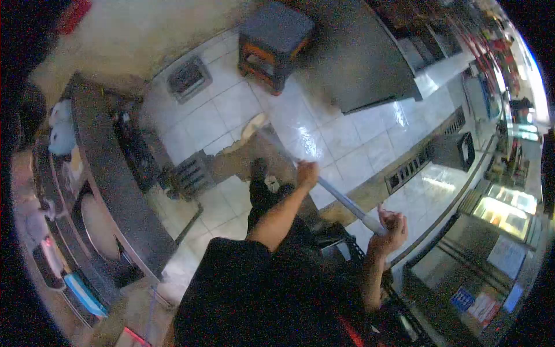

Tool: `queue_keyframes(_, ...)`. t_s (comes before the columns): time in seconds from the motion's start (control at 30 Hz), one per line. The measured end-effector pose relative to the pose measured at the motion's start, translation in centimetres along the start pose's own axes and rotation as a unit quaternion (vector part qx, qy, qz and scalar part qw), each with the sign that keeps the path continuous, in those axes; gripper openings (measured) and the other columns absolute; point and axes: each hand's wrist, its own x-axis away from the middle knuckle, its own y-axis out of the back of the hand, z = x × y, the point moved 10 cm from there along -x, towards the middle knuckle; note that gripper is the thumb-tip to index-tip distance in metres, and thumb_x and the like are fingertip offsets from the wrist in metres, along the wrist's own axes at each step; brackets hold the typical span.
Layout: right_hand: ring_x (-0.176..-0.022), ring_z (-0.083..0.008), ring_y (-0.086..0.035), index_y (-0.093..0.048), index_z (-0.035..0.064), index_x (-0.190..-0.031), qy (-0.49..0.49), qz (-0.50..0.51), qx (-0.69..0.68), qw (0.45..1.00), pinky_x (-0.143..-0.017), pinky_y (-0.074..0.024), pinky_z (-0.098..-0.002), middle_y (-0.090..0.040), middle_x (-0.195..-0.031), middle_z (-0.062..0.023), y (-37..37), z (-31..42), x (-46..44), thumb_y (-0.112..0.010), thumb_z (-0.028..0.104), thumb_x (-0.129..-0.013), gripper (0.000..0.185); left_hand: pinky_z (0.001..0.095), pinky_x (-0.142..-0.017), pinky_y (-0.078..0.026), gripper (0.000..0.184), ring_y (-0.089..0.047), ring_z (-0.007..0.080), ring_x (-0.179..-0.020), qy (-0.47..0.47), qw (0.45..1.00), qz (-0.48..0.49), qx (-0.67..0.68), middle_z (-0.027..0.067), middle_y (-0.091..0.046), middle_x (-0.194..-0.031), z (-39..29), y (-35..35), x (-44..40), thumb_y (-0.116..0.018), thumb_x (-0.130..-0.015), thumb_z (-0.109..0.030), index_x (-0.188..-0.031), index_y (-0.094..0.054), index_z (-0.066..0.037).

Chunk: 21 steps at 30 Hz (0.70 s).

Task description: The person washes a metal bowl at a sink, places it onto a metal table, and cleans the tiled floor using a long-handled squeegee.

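A long pale-grey pole (341, 198) runs slantwise across the view, from the lower right towards the floor at upper left. My left hand (307, 174) is closed around its middle stretch. At the near end, my right hand (393, 230) has its fingers curled on the pole, with one finger partly raised. The far end blurs out near a pale, curved shape (252, 125) on the floor; whether that shape is the tool's head I cannot tell. My dark shoe (258, 169) is on a brown patch of floor below it.
Wet-looking white tiles (370, 150) cover the floor. A dark stool (274, 34) with orange parts stands ahead, beside a steel cabinet (358, 63). Floor grates (407, 172) lie at right, near a small metal box (454, 151). A dark counter (115, 185) lines the left side.
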Motion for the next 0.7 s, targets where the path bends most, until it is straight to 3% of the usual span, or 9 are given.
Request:
queue_keyframes(0.03, -0.068, -0.0247, -0.054, -0.044, 0.0012, -0.065, 0.01, 0.016, -0.013, 1.0, -0.076, -0.0417, -0.044, -0.05, -0.065, -0.0114, 0.4, -1.1, -0.6, -0.036, 0.024, -0.084, 0.031, 0.048, -0.069, -0.038, 0.02, -0.053, 0.0349, -0.058, 0.027, 0.999, -0.02, -0.002, 0.0173, -0.055, -0.058, -0.4, 4.6, 0.8, -0.047, -0.068, -0.019, -0.059, -0.058, -0.004)
queue_keyframes(0.1, -0.056, -0.0239, -0.05, -0.042, 0.003, -0.063, 0.005, 0.057, -0.135, 0.989, -0.065, -0.0439, -0.0419, -0.047, -0.057, -0.0092, -1.4, -4.0, -0.9, -0.034, 0.031, -0.084, 0.036, 0.0456, -0.068, -0.04, 0.023, -0.054, 0.0355, -0.061, 0.122, 0.988, -0.011, 0.093, 0.0171, -0.055, -0.057, 9.8, -2.4, 5.3, -0.048, -0.069, -0.022, -0.059, -0.058, -0.004)
queue_keyframes(0.13, -0.048, -0.0209, -0.045, -0.04, 0.0066, -0.06, -0.019, 0.109, -0.141, 0.984, -0.052, -0.0419, -0.0369, -0.041, -0.051, -0.0073, -2.2, -7.5, -1.2, -0.038, 0.032, -0.082, 0.034, 0.0446, -0.065, -0.042, 0.024, -0.054, 0.0365, -0.062, 0.223, 0.971, 0.083, -0.005, 0.0179, -0.056, -0.06, 6.1, 6.6, 5.2, -0.047, -0.073, -0.022, -0.063, -0.058, -0.004)
queue_keyframes(0.2, -0.04, -0.017, -0.038, -0.037, 0.0104, -0.057, -0.244, 0.086, -0.247, 0.934, -0.039, -0.0346, -0.0317, -0.036, -0.046, -0.0048, -3.9, -16.9, 0.8, -0.042, 0.032, -0.081, 0.033, 0.0433, -0.059, -0.042, 0.021, -0.054, 0.0337, -0.065, 0.224, 0.974, -0.005, 0.019, 0.0179, -0.055, -0.063, 18.3, 0.5, 10.4, -0.048, -0.074, -0.021, -0.065, -0.056, -0.003)
queue_keyframes(0.3, -0.038, -0.015, -0.034, -0.035, 0.0123, -0.055, -0.113, 0.102, -0.108, 0.982, -0.036, -0.0296, -0.0286, -0.032, -0.045, -0.0023, -1.6, -16.0, -2.1, -0.043, 0.032, -0.081, 0.034, 0.0427, -0.055, -0.04, 0.017, -0.052, 0.0318, -0.063, 0.263, 0.956, 0.031, 0.13, 0.0173, -0.053, -0.063, 17.1, 0.0, 9.1, -0.048, -0.071, -0.017, -0.065, -0.053, -0.003)
queue_keyframes(0.43, -0.039, -0.0135, -0.031, -0.032, 0.0133, -0.054, -0.115, -0.087, -0.142, 0.979, -0.039, -0.0294, -0.0272, -0.028, -0.045, 0.0008, 7.4, -8.1, -8.3, -0.04, 0.034, -0.082, 0.036, 0.0425, -0.053, -0.038, 0.016, -0.051, 0.0315, -0.062, 0.095, 0.991, 0.068, 0.07, 0.0188, -0.053, -0.064, 4.0, -8.2, 4.4, -0.048, -0.068, -0.017, -0.061, -0.053, -0.003)
queue_keyframes(0.5, -0.042, -0.0129, -0.034, -0.036, 0.0127, -0.058, -0.066, -0.062, -0.208, 0.974, -0.043, -0.0325, -0.027, -0.029, -0.046, 0.0015, 11.5, -2.9, -11.5, -0.037, 0.033, -0.084, 0.033, 0.044, -0.054, -0.038, 0.017, -0.052, 0.0329, -0.063, -0.031, 0.997, 0.065, -0.037, 0.0204, -0.054, -0.067, -7.2, -10.3, 1.0, -0.048, -0.067, -0.018, -0.057, -0.052, -0.004)
queue_keyframes(0.63, -0.038, -0.0122, -0.033, -0.036, 0.0138, -0.06, 0.001, -0.228, -0.136, 0.964, -0.042, -0.036, -0.0276, -0.028, -0.044, 0.0004, 21.4, 4.3, -13.2, -0.035, 0.03, -0.085, 0.031, 0.0458, -0.053, -0.035, 0.024, -0.049, 0.0354, -0.055, -0.105, 0.969, 0.222, 0.038, 0.0173, -0.052, -0.055, -21.5, -16.3, 1.4, -0.046, -0.07, -0.023, -0.051, -0.048, -0.007)
queue_keyframes(0.7, -0.035, -0.0121, -0.032, -0.035, 0.0139, -0.059, 0.026, -0.258, -0.144, 0.955, -0.04, -0.0359, -0.0278, -0.028, -0.043, 0.0002, 24.1, 7.3, -12.4, -0.035, 0.029, -0.086, 0.031, 0.0447, -0.051, -0.034, 0.019, -0.048, 0.0346, -0.055, -0.198, 0.974, 0.014, 0.113, 0.0163, -0.049, -0.054, -26.9, -15.0, 3.0, -0.047, -0.069, -0.019, -0.055, -0.048, -0.007)
